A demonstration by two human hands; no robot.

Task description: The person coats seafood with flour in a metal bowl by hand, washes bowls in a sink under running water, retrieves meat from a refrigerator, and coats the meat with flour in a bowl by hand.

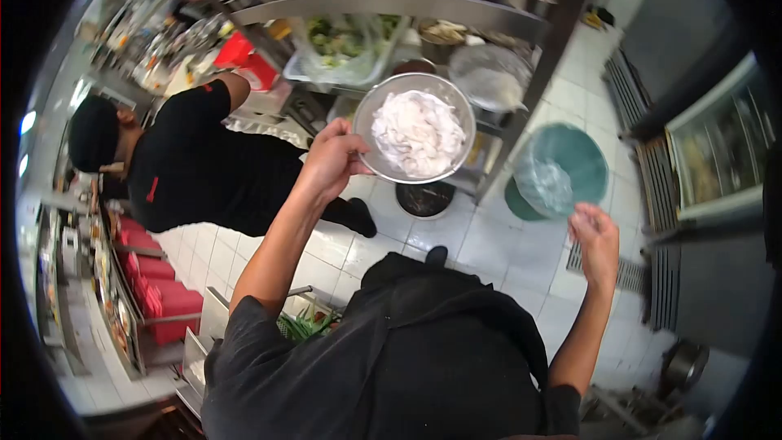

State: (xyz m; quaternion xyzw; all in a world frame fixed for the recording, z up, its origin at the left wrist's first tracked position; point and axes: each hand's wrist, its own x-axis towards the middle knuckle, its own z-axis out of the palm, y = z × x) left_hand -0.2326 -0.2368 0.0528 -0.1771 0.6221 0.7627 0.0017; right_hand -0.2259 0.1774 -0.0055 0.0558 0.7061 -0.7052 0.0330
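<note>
My left hand (332,159) grips the rim of a round metal bowl (366,114), its thumb over the edge. Pale, whitish soft pieces of food (417,132) fill the bowl; their kind is unclear. My right hand (595,243) is held out at the right with curled fingers, beside a green bin (590,159). A crumpled clear plastic bag (547,183) shows at the bin's opening, close to those fingertips. Whether the fingers still touch the plastic cannot be made out.
Ahead stands a metal shelf (391,4) with pots, bagged greens (338,39) and a plastic-covered bowl (489,81). A dark bucket (423,198) sits on the tiled floor below. A person in black (204,163) works at the left. Refrigerators (717,138) line the right.
</note>
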